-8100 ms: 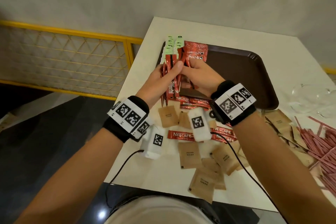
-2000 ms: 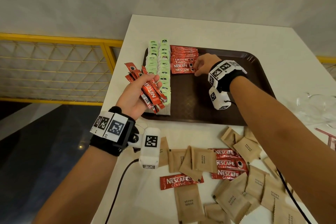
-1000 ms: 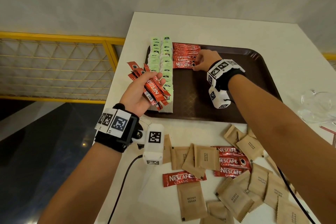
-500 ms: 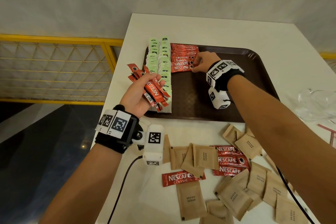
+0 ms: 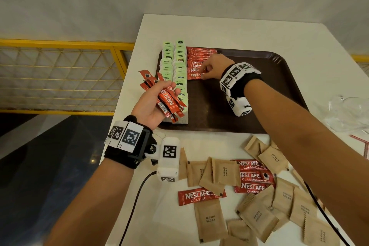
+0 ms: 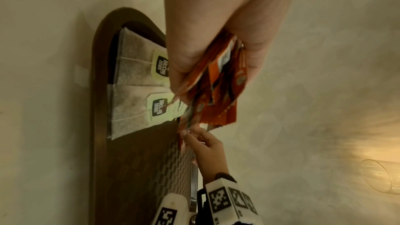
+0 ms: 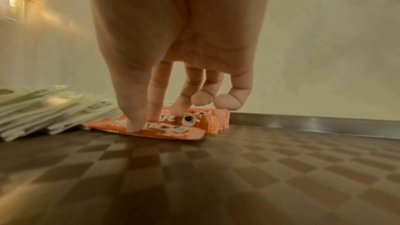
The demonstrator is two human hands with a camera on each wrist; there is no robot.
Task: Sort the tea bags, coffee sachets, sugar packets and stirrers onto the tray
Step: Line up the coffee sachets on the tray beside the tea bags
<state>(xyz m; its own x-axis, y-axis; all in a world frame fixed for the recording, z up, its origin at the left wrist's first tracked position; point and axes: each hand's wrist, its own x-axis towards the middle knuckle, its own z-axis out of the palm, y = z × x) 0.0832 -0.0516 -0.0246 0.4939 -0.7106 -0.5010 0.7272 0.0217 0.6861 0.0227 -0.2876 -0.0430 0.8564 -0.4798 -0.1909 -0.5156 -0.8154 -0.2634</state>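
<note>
While the left hand (image 5: pixel 153 104) hangs onto a fanned-out bunch of red coffee sachets (image 5: pixel 162 96), fingers curled round them, it sits over the near left corner of the brown tray (image 5: pixel 279 86), basically right on top of the near end of the tea bags (image 5: pixel 175 66). Those tea bags run in two overlapping green-tagged rows along the tray's left side, directly past that hand. Just right of them is the row of sachets (image 5: pixel 197 62) already laid down, and the right hand (image 5: pixel 213 66) is parked at the near end of it, thumb and first two fingers (image 7: pixel 134 119) planted on the top sachet (image 7: pixel 151 126), ring and little finger curled up clear of it. So pressing on it; I can't really tell if it's actually pinching it. Closer to the body than both hands, on the white table (image 5: pixel 239 32), a scatter of brown sugar packets (image 5: pixel 209 219) lies mixed with a few loose sachets (image 5: pixel 199 195). Some thin red stirrers (image 5: pixel 361 142) poke in off to the right of the right arm, next to clear glassware (image 5: pixel 349 110).
</note>
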